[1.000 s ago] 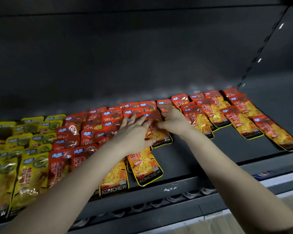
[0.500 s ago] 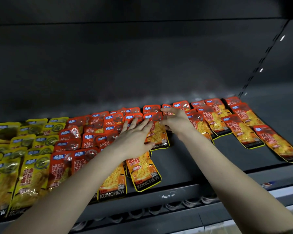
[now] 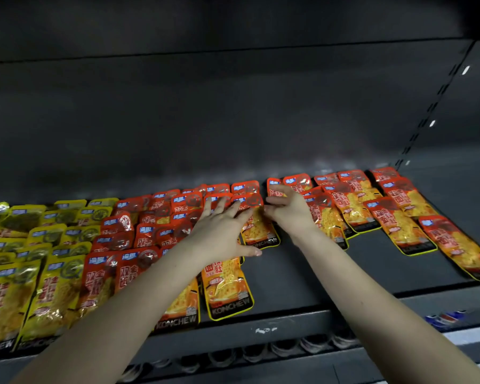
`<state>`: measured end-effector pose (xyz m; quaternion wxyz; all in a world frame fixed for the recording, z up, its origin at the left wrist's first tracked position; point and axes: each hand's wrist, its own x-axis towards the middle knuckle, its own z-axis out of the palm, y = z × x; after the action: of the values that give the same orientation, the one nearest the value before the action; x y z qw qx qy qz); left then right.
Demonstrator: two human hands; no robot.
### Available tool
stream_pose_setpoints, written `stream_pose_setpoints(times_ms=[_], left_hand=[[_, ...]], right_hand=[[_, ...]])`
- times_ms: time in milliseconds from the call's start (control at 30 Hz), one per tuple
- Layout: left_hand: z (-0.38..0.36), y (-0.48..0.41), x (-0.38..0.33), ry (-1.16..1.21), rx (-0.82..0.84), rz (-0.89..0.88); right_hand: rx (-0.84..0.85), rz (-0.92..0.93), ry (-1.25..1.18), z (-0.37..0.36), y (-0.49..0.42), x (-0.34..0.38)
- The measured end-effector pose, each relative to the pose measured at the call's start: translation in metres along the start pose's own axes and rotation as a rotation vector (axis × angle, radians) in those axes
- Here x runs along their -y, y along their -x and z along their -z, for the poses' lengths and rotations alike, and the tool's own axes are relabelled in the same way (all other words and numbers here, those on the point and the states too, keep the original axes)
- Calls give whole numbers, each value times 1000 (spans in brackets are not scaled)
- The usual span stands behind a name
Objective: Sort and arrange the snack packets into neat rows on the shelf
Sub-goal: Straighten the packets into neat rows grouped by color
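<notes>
Red-and-orange foil snack packets (image 3: 399,228) cover a dark metal shelf (image 3: 372,275); left hand (image 3: 222,231) spread flat on them, right hand (image 3: 288,210), at its 3 o'clock, pinching one.

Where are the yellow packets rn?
Head view, far left of the shelf: the yellow packets lie in rows, bordered on their right by the red packets.

Bare shelf (image 3: 284,273) open near-centre, between red packets (image 3: 227,286) and right-hand row (image 3: 399,228) — left side packed solid; back wall (image 3: 233,120) closes far side.

KONCHEW is printed along the black bottom edge of the front orange packets (image 3: 227,289); their Chinese characters are too blurred to read.
</notes>
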<state>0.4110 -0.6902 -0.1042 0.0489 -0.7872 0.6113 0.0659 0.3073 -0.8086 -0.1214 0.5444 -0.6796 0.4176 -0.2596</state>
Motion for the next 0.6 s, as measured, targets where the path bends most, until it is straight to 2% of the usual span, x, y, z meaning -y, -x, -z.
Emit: stream_pose_setpoints(times_ms=[167, 300, 600], left_hand=[[9, -10, -5, 46, 74, 10], [15, -11, -6, 106, 140, 27], [24, -11, -43, 236, -44, 1]], right_hand=[[145, 68, -77, 6, 8, 3], [166, 152, -44, 24, 11, 3], [26, 347, 125, 70, 17, -11]])
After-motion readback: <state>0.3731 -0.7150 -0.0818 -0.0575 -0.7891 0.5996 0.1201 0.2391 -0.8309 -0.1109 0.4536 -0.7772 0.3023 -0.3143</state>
